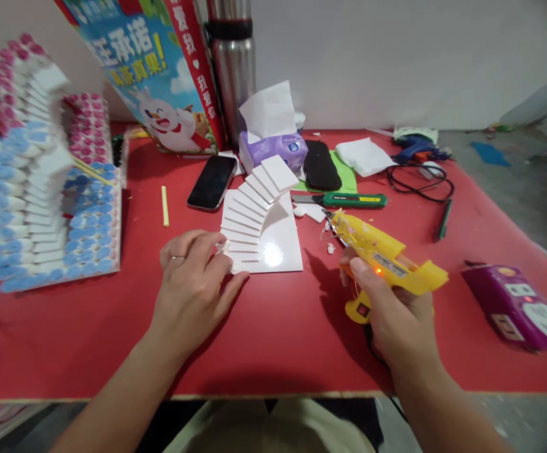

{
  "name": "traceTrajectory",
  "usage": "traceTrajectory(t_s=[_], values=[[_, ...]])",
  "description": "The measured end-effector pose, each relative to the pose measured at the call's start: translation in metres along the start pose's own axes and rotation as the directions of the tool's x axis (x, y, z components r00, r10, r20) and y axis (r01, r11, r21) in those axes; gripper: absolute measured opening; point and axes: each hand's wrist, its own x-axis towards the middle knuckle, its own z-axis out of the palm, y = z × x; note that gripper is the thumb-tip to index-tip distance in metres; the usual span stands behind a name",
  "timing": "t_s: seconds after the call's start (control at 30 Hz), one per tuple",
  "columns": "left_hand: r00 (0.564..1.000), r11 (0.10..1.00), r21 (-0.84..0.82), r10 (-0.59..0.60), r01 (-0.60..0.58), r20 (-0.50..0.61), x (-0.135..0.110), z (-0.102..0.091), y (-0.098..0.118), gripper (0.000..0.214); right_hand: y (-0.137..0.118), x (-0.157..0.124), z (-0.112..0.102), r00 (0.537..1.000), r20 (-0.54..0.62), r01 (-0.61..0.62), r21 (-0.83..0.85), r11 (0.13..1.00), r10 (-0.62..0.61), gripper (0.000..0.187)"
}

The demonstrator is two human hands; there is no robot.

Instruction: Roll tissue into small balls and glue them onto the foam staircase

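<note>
My left hand (192,277) lies on the red table (273,340), its fingers together against the bottom steps of a white foam spiral staircase (259,214) on a white square base. A ring shows on one finger. My right hand (391,302) is closed round the grip of a yellow hot glue gun (381,251), whose nozzle points left toward the staircase and hangs just right of the base. A small light glows on the gun.
A larger pink-and-blue stair model (46,176) stands at the left. Behind the staircase lie a black phone (211,182), a tissue pack (273,148), a green utility knife (349,200), a steel flask (230,63) and a blue glue gun (417,150). A purple power strip (518,305) sits at the right.
</note>
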Motion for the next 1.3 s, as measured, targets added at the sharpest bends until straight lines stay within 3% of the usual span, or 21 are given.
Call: traceTrajectory(t_s=[0.2, 0.43, 0.63, 0.77, 0.93, 1.03, 1.1, 1.13, 1.2, 1.27, 1.3], values=[[0.999, 0.99, -0.136, -0.038, 0.036, -0.009, -0.004, -0.01, -0.007, 0.027, 0.001, -0.001, -0.001, 0.999, -0.024, -0.039, 0.033, 0.999, 0.039, 0.02], [1.0, 0.956, -0.293, -0.019, 0.015, -0.01, -0.006, -0.016, -0.013, 0.014, -0.003, -0.002, 0.0, 0.997, -0.043, -0.063, 0.042, 0.997, 0.065, 0.013], [0.994, 0.979, -0.204, 0.015, 0.008, 0.112, 0.001, -0.012, -0.012, 0.024, -0.003, -0.001, 0.001, 0.999, -0.012, -0.051, 0.073, 0.996, 0.052, 0.012], [0.987, 0.99, -0.142, 0.031, -0.008, 0.156, 0.006, -0.012, -0.008, 0.018, -0.004, -0.002, 0.001, 0.999, -0.011, -0.037, 0.071, 0.997, 0.038, 0.011], [0.987, 0.987, -0.161, 0.01, 0.016, 0.161, 0.008, -0.009, -0.006, 0.014, -0.003, -0.002, 0.002, 1.0, -0.001, -0.026, 0.057, 0.998, 0.026, 0.013], [0.994, 0.954, -0.282, -0.08, 0.099, 0.078, 0.004, -0.011, -0.004, 0.013, -0.003, -0.002, 0.002, 1.0, 0.008, -0.02, 0.048, 0.999, 0.02, 0.013], [0.965, 0.819, -0.514, -0.254, 0.254, 0.072, 0.001, -0.015, 0.0, 0.015, -0.004, -0.002, 0.002, 0.999, 0.03, -0.031, 0.05, 0.998, 0.029, 0.013], [0.923, 0.661, -0.66, -0.36, 0.356, 0.137, 0.0, -0.017, 0.002, 0.017, -0.005, -0.002, 0.001, 0.998, 0.05, -0.034, 0.064, 0.997, 0.03, 0.012], [0.779, 0.174, -0.837, -0.5, 0.519, 0.379, -0.001, -0.022, 0.007, 0.022, -0.007, -0.003, 0.0, 0.993, 0.117, -0.031, 0.108, 0.994, 0.018, 0.013], [0.636, -0.277, -0.793, -0.481, 0.543, 0.603, 0.0, -0.026, 0.012, 0.025, -0.011, -0.005, -0.001, 0.979, 0.204, -0.047, 0.146, 0.988, 0.016, 0.015], [0.592, -0.431, -0.736, -0.437, 0.522, 0.677, 0.002, -0.027, 0.015, 0.026, -0.013, -0.006, -0.002, 0.968, 0.249, -0.06, 0.154, 0.986, 0.02, 0.016]])
